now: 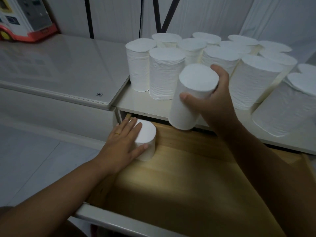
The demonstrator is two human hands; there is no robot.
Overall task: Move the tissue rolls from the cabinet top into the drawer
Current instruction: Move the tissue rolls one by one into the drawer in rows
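While our right grip [217, 100] curls round a tilted roll [191, 101] at midwall above the drawer's [188, 168] back edge, we judge it light, crushable; left grip [123, 144] lies flat on a second roll [147, 134], back-left corner.

The pale cabinet top [136, 103] carried a crowd of white rolls [166, 74], all standing on end and packed close, many touching, from near its left edge across to the right. Below its front edge the drawer [196, 168] stood pulled out, and on its wooden floor one roll [147, 132] stood upright in the far left corner. Left of the cabinet, a glossy grey lid [68, 69] sat slightly higher, with a toy bus [25, 19] at its back left.
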